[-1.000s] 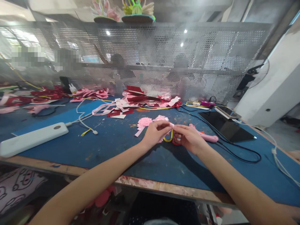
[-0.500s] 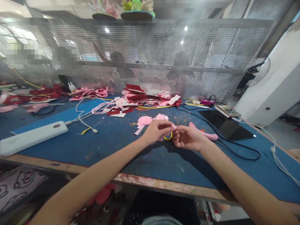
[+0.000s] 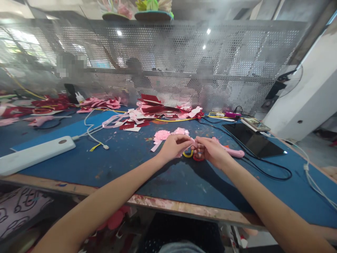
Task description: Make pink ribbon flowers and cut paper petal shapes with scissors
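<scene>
- Ribbon [image 3: 194, 142]: between left hand [image 3: 172, 146] and right hand [image 3: 212, 150], above the worktop [image 3: 163, 182], near the rosettes [image 3: 162, 135].
- Fingers of each hand: pinched on the ribbon.
- Grip lightly by the edges; align before pressing, to limit creasing.
- Hold clear of the yellow loop [image 3: 187, 156].

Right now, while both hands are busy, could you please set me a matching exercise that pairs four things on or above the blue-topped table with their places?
Things
1. Small pale pink strip
2. Long white rounded device
3. Pink plastic glue gun
4. Flat glossy black tablet

Places
A. Near the right edge of the blue-topped table
B. Held between the left hand and the right hand
C. At the far left, close to the front edge
D. Just to the right of the right hand

Right pairs: 1-B, 2-C, 3-D, 4-A
</scene>
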The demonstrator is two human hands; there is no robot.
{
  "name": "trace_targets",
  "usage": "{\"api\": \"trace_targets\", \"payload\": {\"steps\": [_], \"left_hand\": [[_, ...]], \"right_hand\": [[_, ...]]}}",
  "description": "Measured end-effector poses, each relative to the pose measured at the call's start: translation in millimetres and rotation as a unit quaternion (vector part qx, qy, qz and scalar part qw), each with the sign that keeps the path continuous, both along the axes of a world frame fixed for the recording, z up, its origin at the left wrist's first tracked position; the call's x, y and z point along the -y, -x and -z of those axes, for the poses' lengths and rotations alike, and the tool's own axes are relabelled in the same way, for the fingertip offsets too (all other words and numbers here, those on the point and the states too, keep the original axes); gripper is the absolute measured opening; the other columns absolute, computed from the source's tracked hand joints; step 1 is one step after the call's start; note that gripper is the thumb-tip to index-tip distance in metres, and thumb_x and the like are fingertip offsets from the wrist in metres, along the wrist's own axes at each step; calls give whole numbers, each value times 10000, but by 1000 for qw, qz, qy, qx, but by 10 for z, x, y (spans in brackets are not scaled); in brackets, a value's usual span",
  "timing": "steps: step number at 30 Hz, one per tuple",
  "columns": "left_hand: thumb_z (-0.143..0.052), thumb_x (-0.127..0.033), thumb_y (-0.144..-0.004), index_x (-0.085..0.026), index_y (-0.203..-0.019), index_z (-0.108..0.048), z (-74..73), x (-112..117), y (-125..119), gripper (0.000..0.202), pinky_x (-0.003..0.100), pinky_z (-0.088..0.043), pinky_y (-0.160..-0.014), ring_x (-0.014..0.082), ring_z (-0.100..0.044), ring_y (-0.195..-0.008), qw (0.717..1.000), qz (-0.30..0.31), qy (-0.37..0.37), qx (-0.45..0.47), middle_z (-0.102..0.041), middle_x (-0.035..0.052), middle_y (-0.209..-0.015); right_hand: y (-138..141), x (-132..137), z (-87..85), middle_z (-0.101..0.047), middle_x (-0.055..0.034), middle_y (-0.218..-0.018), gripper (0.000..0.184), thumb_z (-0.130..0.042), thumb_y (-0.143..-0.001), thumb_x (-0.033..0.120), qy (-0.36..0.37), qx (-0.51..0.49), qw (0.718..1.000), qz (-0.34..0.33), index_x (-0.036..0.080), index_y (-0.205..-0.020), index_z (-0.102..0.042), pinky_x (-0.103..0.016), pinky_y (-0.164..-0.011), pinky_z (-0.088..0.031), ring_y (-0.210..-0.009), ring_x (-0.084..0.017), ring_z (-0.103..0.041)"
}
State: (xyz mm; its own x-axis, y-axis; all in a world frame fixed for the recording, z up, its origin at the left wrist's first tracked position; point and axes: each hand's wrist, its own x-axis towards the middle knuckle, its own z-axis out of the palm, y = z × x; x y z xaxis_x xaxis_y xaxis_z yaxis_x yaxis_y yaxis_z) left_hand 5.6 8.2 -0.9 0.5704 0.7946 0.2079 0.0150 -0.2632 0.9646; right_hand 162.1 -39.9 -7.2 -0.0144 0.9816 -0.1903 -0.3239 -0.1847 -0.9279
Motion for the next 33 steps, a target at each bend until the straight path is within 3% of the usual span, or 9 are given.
{"api": "trace_targets", "payload": {"steps": [4,7,12,16,20,24,28,30,33], "left_hand": [[-667,-338,-713,-120,-820,-673,35,-48,15,243,186,-284,-344,45,-394,-336,999,-40,-1,16,-561,-35,-528],[-678,-364,-707,-116,-847,-683,57,-74,27,285,191,-276,-357,45,-392,-348,998,-59,14,15,-572,-28,-533],[-700,-368,-685,-118,-784,-677,80,-62,14,270,187,-245,-362,42,-384,-356,995,-51,70,40,-547,-31,-502],[-740,-357,-642,-108,-713,-670,111,-44,-15,268,180,-315,-432,56,-451,-441,987,-30,132,84,-546,-20,-517],[-769,-353,-620,-106,-716,-668,152,-47,-27,284,181,-358,-478,64,-486,-489,975,-2,188,121,-541,-21,-530],[-766,-342,-637,-104,-746,-669,161,-49,-26,279,171,-348,-467,57,-485,-486,968,13,217,129,-530,-25,-530],[-804,-326,-580,-104,-736,-659,137,-30,-31,307,171,-384,-508,47,-492,-505,961,17,237,141,-552,-27,-581],[-813,-321,-564,-109,-764,-665,123,-18,-35,327,174,-394,-527,44,-496,-513,961,17,238,141,-566,-27,-610],[-812,-325,-561,-106,-773,-670,106,-6,-39,337,177,-387,-523,43,-490,-510,967,4,217,130,-577,-21,-627]], "right_hand": [[58,31,-26,-655,-27,-691,275,-731,-638,404,-97,135,985,46,164,-734,-638,-238,-547,-466,-571,-114,-559],[64,58,-10,-665,-27,-718,261,-741,-627,350,-172,260,946,87,188,-809,-647,-294,-624,-478,-637,-161,-596],[41,78,87,-666,-67,-875,392,-668,-750,305,-306,476,813,137,233,-1121,-567,-368,-751,-446,-754,-230,-608],[45,75,129,-648,-136,-965,229,-512,-875,333,-368,612,682,161,202,-1038,-602,-383,-822,-395,-921,-281,-570],[57,83,111,-661,-145,-915,242,-427,-918,299,-373,670,624,153,181,-928,-638,-354,-765,-390,-861,-265,-575],[68,100,90,-674,-146,-910,266,-413,-923,290,-365,679,620,146,178,-919,-655,-345,-748,-384,-839,-257,-581],[80,120,80,-682,-121,-854,266,-418,-914,291,-356,650,655,151,207,-868,-666,-340,-753,-386,-815,-243,-592],[86,120,77,-686,-109,-842,233,-455,-887,281,-354,602,698,155,208,-846,-671,-340,-751,-399,-791,-236,-599],[92,88,82,-682,-70,-755,173,-533,-826,292,-299,473,816,144,207,-787,-678,-322,-666,-426,-681,-209,-594]]}}
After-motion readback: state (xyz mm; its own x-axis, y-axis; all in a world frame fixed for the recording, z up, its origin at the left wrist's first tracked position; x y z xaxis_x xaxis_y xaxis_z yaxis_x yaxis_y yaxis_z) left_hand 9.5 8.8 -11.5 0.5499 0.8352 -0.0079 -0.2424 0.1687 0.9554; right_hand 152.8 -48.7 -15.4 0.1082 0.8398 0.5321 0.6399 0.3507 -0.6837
